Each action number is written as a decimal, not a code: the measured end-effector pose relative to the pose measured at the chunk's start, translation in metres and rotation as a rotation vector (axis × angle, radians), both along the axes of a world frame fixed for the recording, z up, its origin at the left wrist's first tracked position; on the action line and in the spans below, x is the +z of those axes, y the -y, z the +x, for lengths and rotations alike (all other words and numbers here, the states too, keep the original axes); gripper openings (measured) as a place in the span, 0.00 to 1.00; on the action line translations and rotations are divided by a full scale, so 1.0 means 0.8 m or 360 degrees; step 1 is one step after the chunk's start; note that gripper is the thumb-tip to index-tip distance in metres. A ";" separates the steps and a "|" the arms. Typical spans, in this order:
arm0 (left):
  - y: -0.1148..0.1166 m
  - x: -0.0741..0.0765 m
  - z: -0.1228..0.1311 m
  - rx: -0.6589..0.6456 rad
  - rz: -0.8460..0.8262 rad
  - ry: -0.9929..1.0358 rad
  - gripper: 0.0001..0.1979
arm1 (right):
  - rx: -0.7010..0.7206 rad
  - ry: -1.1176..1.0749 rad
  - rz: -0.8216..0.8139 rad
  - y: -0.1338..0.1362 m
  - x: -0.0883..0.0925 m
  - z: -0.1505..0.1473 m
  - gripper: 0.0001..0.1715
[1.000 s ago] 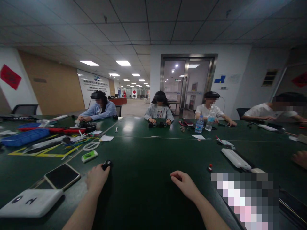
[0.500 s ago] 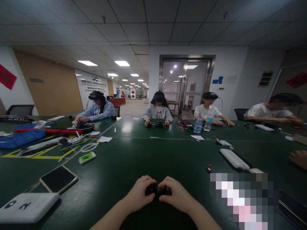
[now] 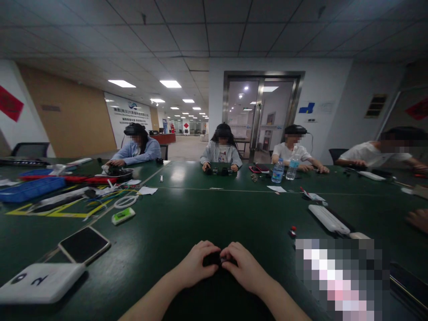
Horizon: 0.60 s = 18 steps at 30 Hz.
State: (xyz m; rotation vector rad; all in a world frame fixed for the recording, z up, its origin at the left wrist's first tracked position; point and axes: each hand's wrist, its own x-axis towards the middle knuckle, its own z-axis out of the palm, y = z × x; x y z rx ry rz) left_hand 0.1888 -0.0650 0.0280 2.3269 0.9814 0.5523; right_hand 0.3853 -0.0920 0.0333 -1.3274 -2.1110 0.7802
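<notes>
My left hand (image 3: 196, 266) and my right hand (image 3: 243, 267) meet at the near middle of the dark green table (image 3: 200, 214). Both are closed round a small black object (image 3: 214, 258), of which only a dark sliver shows between the fingers. What the object is I cannot make out. Both forearms run back towards the bottom edge of the view.
A phone (image 3: 84, 244) and a white box (image 3: 40, 282) lie near left, a green-white device (image 3: 123, 216) beyond. A white power strip (image 3: 329, 219) and small red part (image 3: 292, 232) sit right. Several people sit across the table, with bottles (image 3: 277, 171) and blue trays (image 3: 31, 188).
One second ago my hands were apart, the left holding the black object out to the left. They came together at the centre and now grip it a little more tightly.
</notes>
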 end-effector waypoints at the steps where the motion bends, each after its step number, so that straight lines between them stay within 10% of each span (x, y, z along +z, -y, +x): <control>1: 0.000 0.000 0.000 -0.0006 0.0009 -0.0004 0.16 | -0.0025 -0.0032 -0.0019 0.000 0.000 0.000 0.07; 18: 0.004 0.007 -0.010 0.0009 -0.0225 -0.0001 0.20 | -0.1046 -0.1137 -0.0052 -0.048 -0.028 0.083 0.31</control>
